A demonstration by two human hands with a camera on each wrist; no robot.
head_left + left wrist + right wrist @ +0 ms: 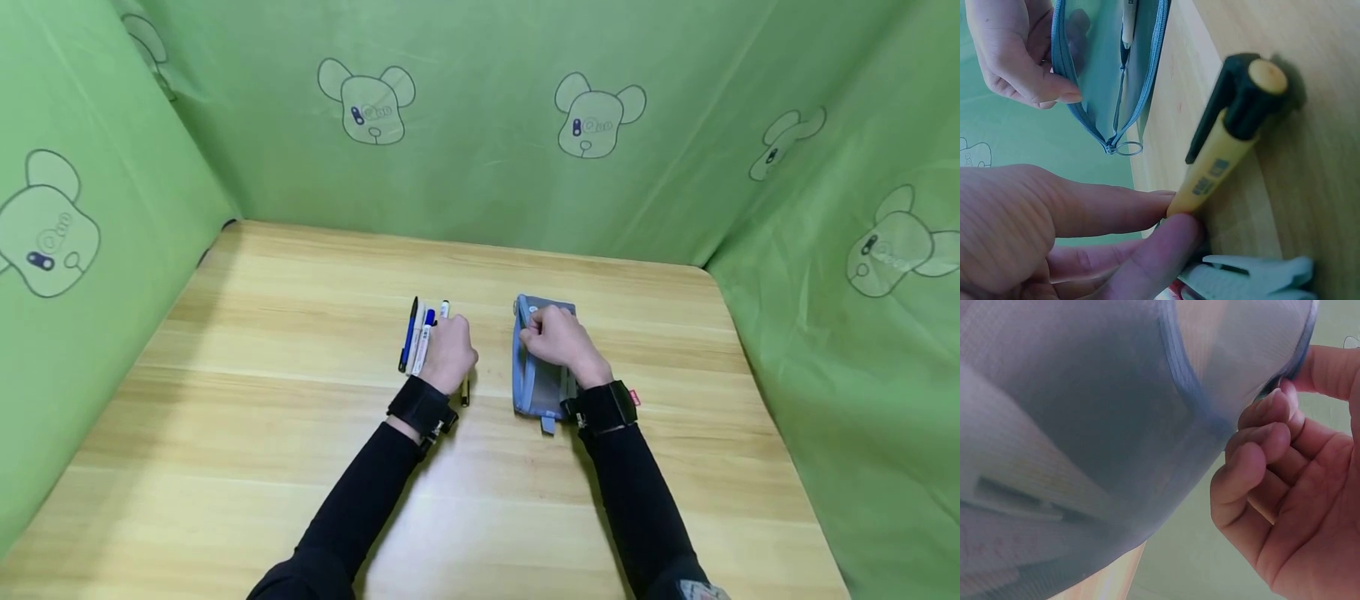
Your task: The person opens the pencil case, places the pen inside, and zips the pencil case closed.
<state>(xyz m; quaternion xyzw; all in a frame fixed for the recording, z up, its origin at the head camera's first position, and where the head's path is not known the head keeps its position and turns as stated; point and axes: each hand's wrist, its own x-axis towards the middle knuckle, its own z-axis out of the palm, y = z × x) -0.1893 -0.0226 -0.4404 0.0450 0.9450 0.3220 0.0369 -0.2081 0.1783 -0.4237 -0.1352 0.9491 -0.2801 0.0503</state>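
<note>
My left hand [450, 354] pinches a yellow pen [1213, 165] with a black clip between thumb and finger, close to the table. A blue mesh pencil case [528, 393] lies lengthwise to the right, its zip open. My right hand [561, 337] pinches the case's zipped edge between thumb and fingers, its other fingers curled. In the left wrist view a white pen [1129, 22] shows inside the open case, and a metal ring hangs at the zip's end.
Beside my left hand lie a blue-and-black pen [408, 335] and a white marker with a blue cap [425, 340], with other pens partly hidden. Green patterned cloth [480, 183] walls the wooden table [225, 433] at the back and both sides.
</note>
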